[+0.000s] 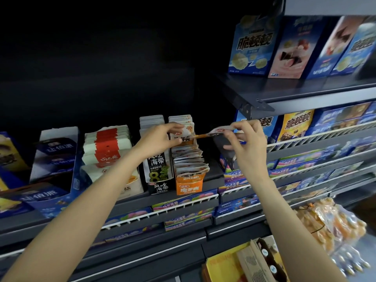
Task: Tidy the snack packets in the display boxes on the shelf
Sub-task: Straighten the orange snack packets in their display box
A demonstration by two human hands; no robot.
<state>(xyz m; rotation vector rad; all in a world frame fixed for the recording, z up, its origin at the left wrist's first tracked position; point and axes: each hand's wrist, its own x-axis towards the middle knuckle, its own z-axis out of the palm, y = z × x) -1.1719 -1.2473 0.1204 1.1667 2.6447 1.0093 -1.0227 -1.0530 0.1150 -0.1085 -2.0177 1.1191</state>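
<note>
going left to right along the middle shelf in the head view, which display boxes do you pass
Blue display box → white box of red-banded white packets → black-and-white seaweed packet box → orange box of white-and-orange packets, where the left hand holds one upright; right hand pinches a loose packet.

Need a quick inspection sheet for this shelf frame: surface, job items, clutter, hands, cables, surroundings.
Surface: dark grey metal shelf with white wire front rails.
Job's things: orange cardboard display box holding a row of white-and-orange snack packets, some leaning unevenly; black-and-white display box beside it on its left.
Clutter: one loose white-and-orange packet held in the air to the right of the orange box.
Hands: left hand pinches an upright packet at the back of the orange box; right hand pinches the loose packet.
Cables: nothing seen.
Surroundings: blue biscuit boxes on the upper shelf; clear bags of orange snacks lower right.
</note>
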